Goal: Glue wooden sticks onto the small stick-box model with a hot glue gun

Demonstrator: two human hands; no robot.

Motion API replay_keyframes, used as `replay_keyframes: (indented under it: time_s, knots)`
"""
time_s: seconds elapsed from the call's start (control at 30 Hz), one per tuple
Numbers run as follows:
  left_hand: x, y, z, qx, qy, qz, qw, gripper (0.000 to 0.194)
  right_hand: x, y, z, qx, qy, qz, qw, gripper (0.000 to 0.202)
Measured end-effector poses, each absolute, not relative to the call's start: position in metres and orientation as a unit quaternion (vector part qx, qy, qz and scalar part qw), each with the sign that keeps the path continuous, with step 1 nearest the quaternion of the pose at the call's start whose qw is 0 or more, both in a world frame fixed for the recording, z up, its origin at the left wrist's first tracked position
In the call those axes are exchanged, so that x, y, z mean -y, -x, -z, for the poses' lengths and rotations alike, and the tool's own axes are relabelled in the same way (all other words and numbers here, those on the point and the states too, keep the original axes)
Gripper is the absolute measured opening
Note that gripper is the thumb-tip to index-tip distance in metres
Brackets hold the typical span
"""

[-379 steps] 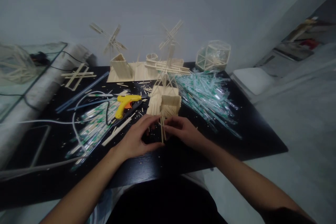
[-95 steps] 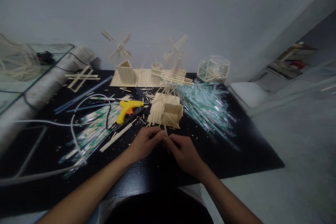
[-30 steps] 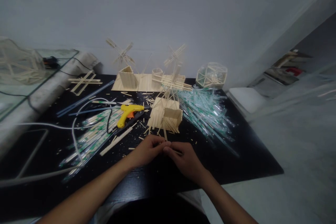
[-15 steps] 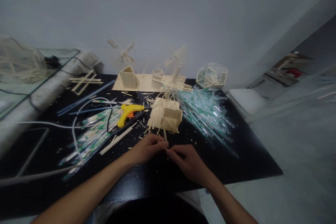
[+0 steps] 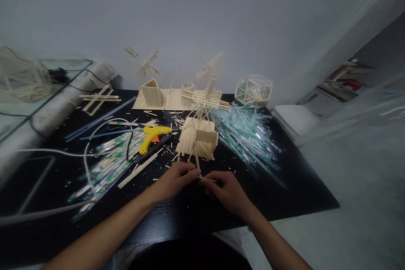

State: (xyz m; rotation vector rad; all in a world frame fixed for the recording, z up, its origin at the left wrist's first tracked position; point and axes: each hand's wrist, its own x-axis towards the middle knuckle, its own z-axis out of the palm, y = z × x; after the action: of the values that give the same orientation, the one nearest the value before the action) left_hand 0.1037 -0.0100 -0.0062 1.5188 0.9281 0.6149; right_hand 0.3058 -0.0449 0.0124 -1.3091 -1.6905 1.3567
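Note:
Near the front of the black table, my left hand (image 5: 177, 180) pinches thin wooden sticks (image 5: 197, 162) whose far ends reach toward a small wooden model (image 5: 206, 136). My right hand (image 5: 225, 189) is closed on a short thin stick (image 5: 213, 180), its fingertips close to those of my left hand. Loose sticks lie on the model's base, around its open box. A yellow glue gun (image 5: 153, 136) lies left of the model. The exact contact between the fingertips is too small to make out.
Packaged sticks (image 5: 114, 158) and a white cable (image 5: 85, 160) lie at the left. Clear plastic packets (image 5: 245, 128) are heaped at the right. Wooden models (image 5: 153, 95) and a faceted frame (image 5: 254, 90) stand along the back of the black table (image 5: 303, 190).
The short stick now shows across my right hand's fingers. Both hands stay close together. The whole view has shifted slightly, moving the scene a little to the left.

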Motion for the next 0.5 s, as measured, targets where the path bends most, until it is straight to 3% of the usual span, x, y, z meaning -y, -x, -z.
replay_keyframes:
  time_s: [0.27,0.5]
  knots:
    - [0.008,-0.102,0.012,-0.359,-0.64,-0.24,0.636,0.051,0.041,-0.294,-0.014,0.671,0.477,-0.489,0.291,0.032]
    - [0.008,-0.105,0.01,-0.366,-0.648,-0.271,0.611,0.051,0.039,-0.293,-0.015,0.556,0.524,-0.552,0.335,0.027]
